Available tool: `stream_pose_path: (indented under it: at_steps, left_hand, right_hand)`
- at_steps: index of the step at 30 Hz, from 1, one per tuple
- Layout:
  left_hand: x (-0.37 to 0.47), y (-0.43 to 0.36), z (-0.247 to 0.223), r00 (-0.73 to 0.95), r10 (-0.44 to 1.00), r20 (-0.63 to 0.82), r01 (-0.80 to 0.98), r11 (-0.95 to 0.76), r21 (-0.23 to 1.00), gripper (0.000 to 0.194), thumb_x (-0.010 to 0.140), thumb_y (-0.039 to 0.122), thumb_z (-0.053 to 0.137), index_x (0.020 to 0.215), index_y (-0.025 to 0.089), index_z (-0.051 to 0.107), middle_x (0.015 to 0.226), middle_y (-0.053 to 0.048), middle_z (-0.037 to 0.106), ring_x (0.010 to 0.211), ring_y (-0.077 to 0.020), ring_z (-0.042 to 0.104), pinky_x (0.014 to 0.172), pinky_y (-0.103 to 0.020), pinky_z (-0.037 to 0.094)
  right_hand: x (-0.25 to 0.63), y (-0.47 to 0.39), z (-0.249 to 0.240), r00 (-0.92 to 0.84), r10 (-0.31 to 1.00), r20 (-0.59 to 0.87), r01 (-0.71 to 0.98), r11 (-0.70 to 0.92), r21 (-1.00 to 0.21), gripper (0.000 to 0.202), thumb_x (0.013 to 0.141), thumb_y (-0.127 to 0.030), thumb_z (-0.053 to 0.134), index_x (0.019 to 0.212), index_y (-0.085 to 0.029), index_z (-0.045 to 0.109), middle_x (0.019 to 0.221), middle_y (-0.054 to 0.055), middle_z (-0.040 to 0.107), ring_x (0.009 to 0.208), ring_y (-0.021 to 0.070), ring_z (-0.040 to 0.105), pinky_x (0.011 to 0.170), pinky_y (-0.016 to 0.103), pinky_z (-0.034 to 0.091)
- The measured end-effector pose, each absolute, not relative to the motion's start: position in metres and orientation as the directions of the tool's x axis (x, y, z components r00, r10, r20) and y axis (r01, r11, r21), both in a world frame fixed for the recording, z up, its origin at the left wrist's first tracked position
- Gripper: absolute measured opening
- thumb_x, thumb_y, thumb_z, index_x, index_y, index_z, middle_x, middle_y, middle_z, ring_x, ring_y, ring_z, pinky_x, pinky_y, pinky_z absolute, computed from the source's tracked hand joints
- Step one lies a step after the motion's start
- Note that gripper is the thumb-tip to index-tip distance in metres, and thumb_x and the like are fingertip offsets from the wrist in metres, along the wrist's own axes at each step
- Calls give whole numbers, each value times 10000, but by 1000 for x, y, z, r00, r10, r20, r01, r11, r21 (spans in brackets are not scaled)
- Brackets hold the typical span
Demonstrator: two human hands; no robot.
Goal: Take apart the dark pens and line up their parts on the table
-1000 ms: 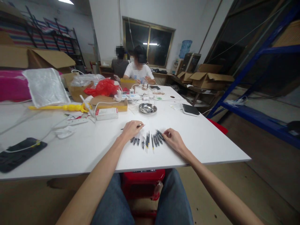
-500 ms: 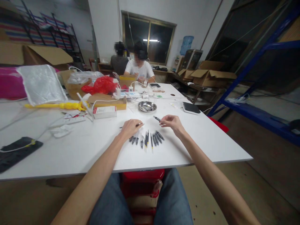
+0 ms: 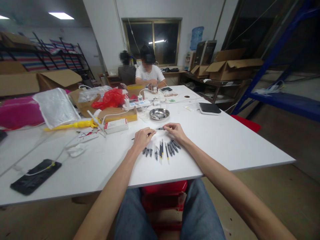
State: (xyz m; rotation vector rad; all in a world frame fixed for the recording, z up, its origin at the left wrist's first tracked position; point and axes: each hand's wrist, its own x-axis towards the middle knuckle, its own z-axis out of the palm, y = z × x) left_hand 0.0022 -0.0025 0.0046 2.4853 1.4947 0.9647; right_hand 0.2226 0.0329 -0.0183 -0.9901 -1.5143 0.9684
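1. Left hand (image 3: 143, 137) pinches a thin dark rod (image 3: 150, 133)
2. Right hand (image 3: 177, 132) clamps a dark pen part (image 3: 160, 128), just beside the left fingertips
3. Loose pen pieces (image 3: 170, 149) lie nearer the body than both grips

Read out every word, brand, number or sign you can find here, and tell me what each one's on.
No text can be read.
White box with red edge: any print is too small and blurred.
Water bottle: too blurred to make out any label.
Dark pen parts: too small to tell whether anything is printed.
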Motion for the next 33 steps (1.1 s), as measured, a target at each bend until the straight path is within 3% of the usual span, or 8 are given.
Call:
stream_pose_path:
  at_steps: [13, 33]
  left_hand:
    - [-1, -2, 4, 300, 832, 467, 785, -493, 375, 267, 938, 394, 536, 952, 255, 764, 974, -24, 755, 910, -184, 673, 772, -267, 468]
    - [0, -4, 8, 319, 838, 442, 772, -501, 392, 260, 929, 390, 551, 950, 249, 768, 940, -29, 754, 883, -185, 667, 752, -268, 457]
  right_hand:
    - [222, 35, -22, -132, 921, 367, 151, 384, -911, 296, 737, -406, 690, 852, -140, 751, 750, 44, 697, 692, 155, 559, 628, 254, 393]
    - [221, 25, -13, -179, 924, 338, 165, 367, -915, 306, 723, -415, 686, 839, -137, 742, 744, 40, 702, 668, 156, 571, 629, 261, 420]
